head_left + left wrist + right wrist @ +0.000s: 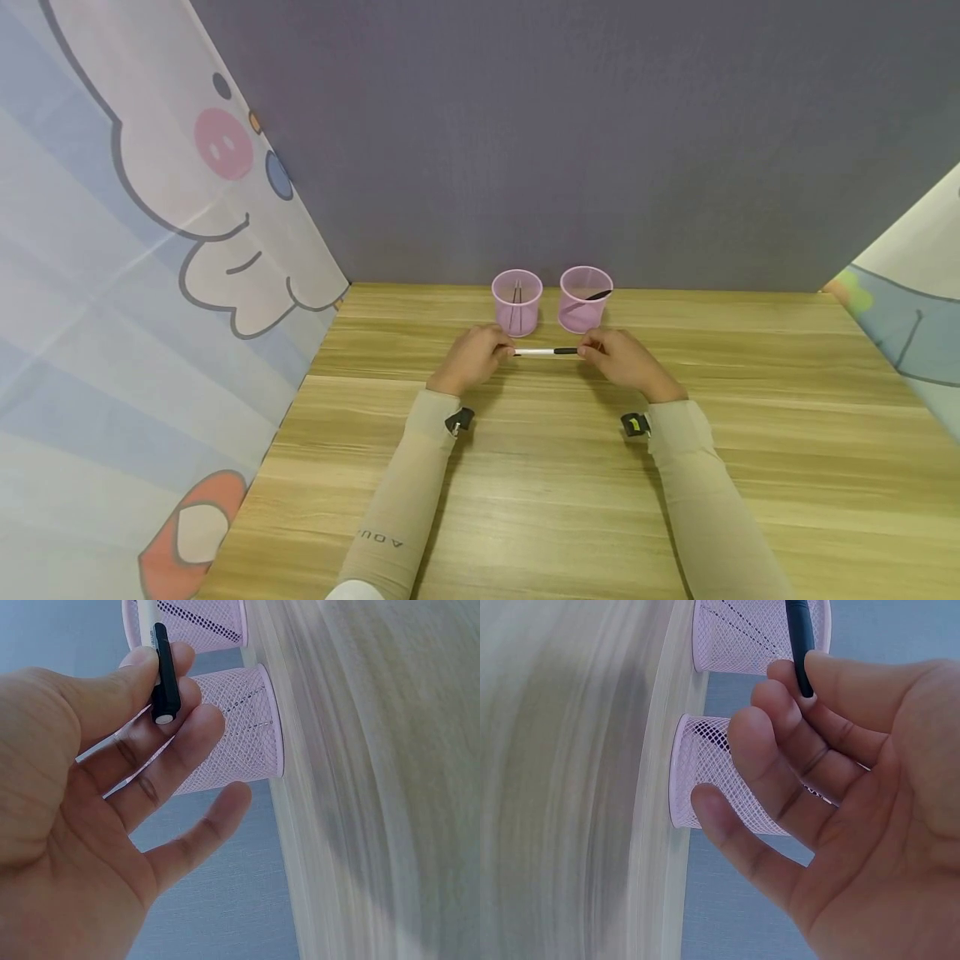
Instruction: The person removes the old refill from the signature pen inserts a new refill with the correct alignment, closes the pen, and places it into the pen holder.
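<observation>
One pen (536, 352) is stretched level between two hands, just in front of a left cup (528, 321) and a right cup (573, 322), both pink, on a wooden counter (555, 500). The left hand (471, 358) has a narrow grip, thumb and fingertips pinching one end of the pen; the right hand (624, 360) pinches the other end just as narrowly. From the head view the pen reads as a white barrel with a black stretch towards the right hand, but the left wrist view adds a black clip (165, 671) and a pale round end under the left thumb, while the right wrist view has only the dark section, poking a little past the right thumb. Those two close views also reveal that the cups are mesh and that the remaining fingers fan out loosely away from the pen. Only the head view looks down into the cups: thin dark sticks (519, 297) stand in the left one, and a thicker black item (598, 295) leans over the rim of the right one. It alone includes the beige sleeves (697, 483), the black wrist devices (459, 421) and the cartoon cloth (150, 292) beside the grey wall (562, 125).
</observation>
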Demonstrator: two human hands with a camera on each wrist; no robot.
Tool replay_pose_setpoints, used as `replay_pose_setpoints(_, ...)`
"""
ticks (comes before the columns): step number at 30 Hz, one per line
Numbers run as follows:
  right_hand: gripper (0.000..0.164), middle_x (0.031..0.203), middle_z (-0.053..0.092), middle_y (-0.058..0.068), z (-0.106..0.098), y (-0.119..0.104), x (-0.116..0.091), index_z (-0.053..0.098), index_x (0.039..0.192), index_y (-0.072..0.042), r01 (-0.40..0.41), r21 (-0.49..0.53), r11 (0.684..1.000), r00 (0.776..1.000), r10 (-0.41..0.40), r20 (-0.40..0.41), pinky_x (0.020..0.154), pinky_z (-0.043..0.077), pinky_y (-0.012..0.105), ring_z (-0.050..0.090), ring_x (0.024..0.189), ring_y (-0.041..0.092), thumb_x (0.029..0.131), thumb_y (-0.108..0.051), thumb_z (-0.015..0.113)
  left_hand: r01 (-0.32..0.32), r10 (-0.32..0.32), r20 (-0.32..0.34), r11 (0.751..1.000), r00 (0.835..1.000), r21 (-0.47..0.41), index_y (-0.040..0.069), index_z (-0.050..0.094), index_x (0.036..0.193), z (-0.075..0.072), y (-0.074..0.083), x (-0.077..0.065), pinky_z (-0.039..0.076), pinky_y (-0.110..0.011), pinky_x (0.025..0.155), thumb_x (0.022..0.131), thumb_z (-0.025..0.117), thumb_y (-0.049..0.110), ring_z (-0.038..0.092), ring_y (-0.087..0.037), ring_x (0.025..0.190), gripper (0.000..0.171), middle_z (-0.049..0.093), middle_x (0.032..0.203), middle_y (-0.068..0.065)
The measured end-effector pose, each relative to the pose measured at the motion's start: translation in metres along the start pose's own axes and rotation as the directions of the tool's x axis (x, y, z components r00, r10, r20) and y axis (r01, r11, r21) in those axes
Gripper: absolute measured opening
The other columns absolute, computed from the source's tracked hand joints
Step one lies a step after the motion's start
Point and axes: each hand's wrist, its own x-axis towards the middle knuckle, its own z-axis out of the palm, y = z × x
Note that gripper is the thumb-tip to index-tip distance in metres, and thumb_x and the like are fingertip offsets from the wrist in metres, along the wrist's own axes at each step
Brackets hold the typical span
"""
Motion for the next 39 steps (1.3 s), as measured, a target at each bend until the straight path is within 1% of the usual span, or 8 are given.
replay_pose_setpoints(8,0.007,0.080,0.068,0.005,-0.0011,-0.0018,-0.0001,0.069,0.094,-0.006,0.006,0.013,1.000,1.000,-0.006,-0.002,0.070,0.049,0.034,0.060,0.075,0.016,0.099,-0.011,0.065,0.003,-0.003,-0.004,1.000,1.000,-0.007,0.008,0.079,0.097,-0.0006,0.0006,0.0001,0.058,-0.034,0.084,0.095,0.072,0.016,0.070,-0.018,0.088,0.011,0.074,0.096,-0.004)
replay_pose_setpoints(15,0.004,0.081,0.068,0.005,-0.0014,-0.0031,-0.0012,0.068,0.095,-0.007,-0.003,0.016,1.000,1.000,0.003,-0.012,0.069,0.048,0.031,0.060,0.076,0.016,0.097,-0.010,0.066,-0.005,0.005,0.006,1.000,1.000,0.011,0.009,0.079,0.098,-0.0006,0.0015,0.0007,0.058,-0.035,0.084,0.096,0.071,0.017,0.069,-0.018,0.089,0.011,0.073,0.096,-0.003)
replay_pose_setpoints(24,0.009,0.082,0.069,0.006,-0.0012,-0.0039,-0.0019,0.066,0.096,-0.003,-0.007,0.032,0.999,1.000,0.008,-0.015,0.070,0.049,0.032,0.061,0.077,0.017,0.097,-0.011,0.068,-0.021,0.021,0.004,1.000,1.000,0.014,0.009,0.079,0.098,-0.0008,0.0017,0.0006,0.057,-0.036,0.087,0.096,0.071,0.016,0.070,-0.020,0.091,0.011,0.073,0.096,-0.003)
replay_pose_setpoints(28,0.008,0.081,0.068,0.005,-0.0011,-0.0041,-0.0017,0.066,0.097,-0.002,-0.010,0.032,0.999,1.000,0.011,-0.021,0.069,0.049,0.032,0.061,0.076,0.017,0.095,-0.009,0.069,-0.025,0.025,0.006,0.999,1.000,0.019,0.009,0.079,0.098,-0.0010,0.0015,0.0008,0.057,-0.035,0.087,0.096,0.071,0.016,0.070,-0.019,0.091,0.011,0.073,0.095,-0.003)
replay_pose_setpoints(32,0.005,0.081,0.068,0.006,-0.0005,-0.0053,-0.0012,0.066,0.096,-0.004,-0.012,0.027,1.000,0.999,0.012,-0.031,0.070,0.049,0.032,0.061,0.075,0.017,0.093,-0.006,0.070,-0.028,0.028,0.007,0.999,1.000,0.024,0.009,0.079,0.098,-0.0014,0.0015,0.0007,0.058,-0.035,0.086,0.096,0.070,0.016,0.070,-0.019,0.090,0.011,0.073,0.095,-0.003)
replay_pose_setpoints(39,0.006,0.081,0.068,0.007,0.0009,-0.0048,-0.0010,0.066,0.096,-0.005,0.000,0.022,1.000,0.999,0.001,-0.043,0.070,0.049,0.033,0.061,0.075,0.017,0.092,-0.003,0.070,-0.029,0.029,0.000,0.999,1.000,0.031,0.009,0.079,0.098,-0.0014,0.0019,-0.0004,0.058,-0.035,0.086,0.096,0.071,0.015,0.071,-0.019,0.090,0.011,0.074,0.096,-0.004)
